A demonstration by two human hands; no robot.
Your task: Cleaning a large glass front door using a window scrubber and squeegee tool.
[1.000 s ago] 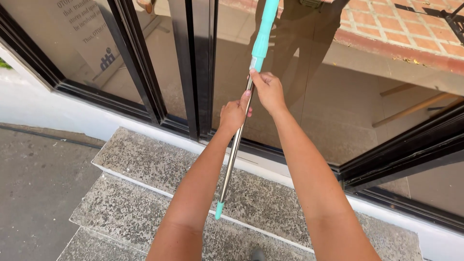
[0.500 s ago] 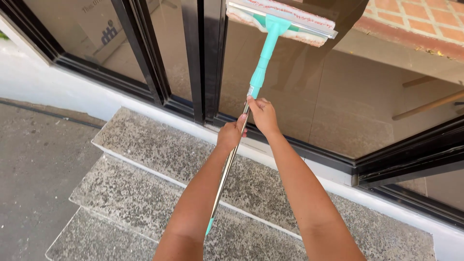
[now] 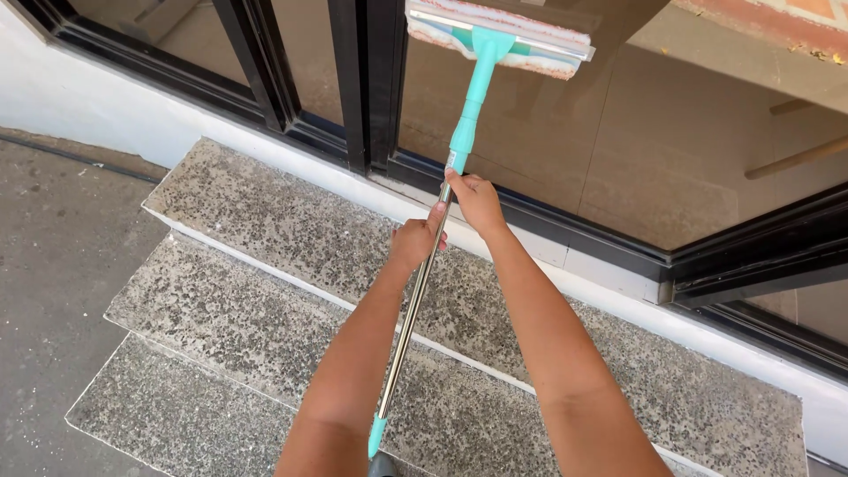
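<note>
Speckled grey stone steps [image 3: 265, 256] run up to a low white sill [image 3: 609, 274] under a row of dark-framed glass panes. A thick black frame post [image 3: 367, 79] stands just left of the pane [image 3: 618, 150] being worked on, and the lower black frame rail [image 3: 548, 221] crosses right behind the hands. Grey pavement [image 3: 53, 265] lies off to the left of the steps.

The window squeegee [image 3: 468, 115] has its wide head [image 3: 499, 35], with a pale fuzzy pad, pressed flat against the glass near the top of the view. Its turquoise neck drops into a shiny metal pole [image 3: 411, 309] ending in a turquoise tip by the person's body.

Both arms are stretched forward and up. The right hand [image 3: 477, 201] is wrapped tightly round the pole just below the turquoise sleeve. The left hand [image 3: 417, 240] is closed round the metal just beneath it, the two hands nearly touching.
</note>
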